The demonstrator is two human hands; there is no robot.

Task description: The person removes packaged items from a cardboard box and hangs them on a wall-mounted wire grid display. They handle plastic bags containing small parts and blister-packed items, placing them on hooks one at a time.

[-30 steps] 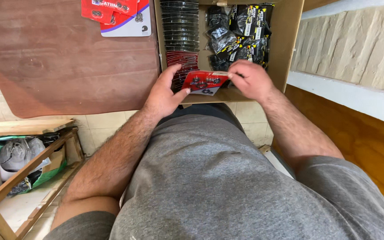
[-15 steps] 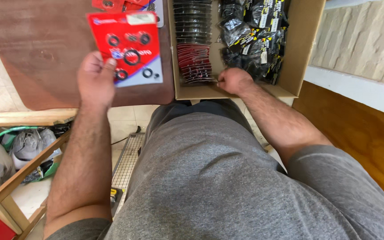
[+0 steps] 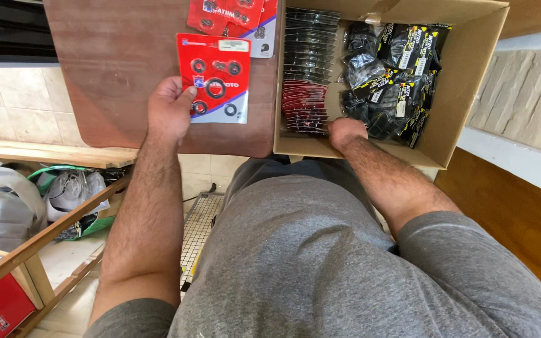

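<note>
Left hand [image 3: 169, 111] pinches red card [image 3: 214, 78] at its lower-left corner, flat over brown counter [image 3: 114, 69]. Right hand [image 3: 345, 133] inside box [image 3: 471, 81], fingers on red packet stack [image 3: 305, 106]; its grip can't be told.

Red blister card [image 3: 214, 76] with black rubber rings and seals under clear plastic, white strip at lower edge. Held flat over brown table, pinched at its left edge by left hand [image 3: 169, 112]. Row of similar red cards [image 3: 305, 106] standing on edge inside cardboard box, touched at near end by right hand [image 3: 345, 133].
</note>
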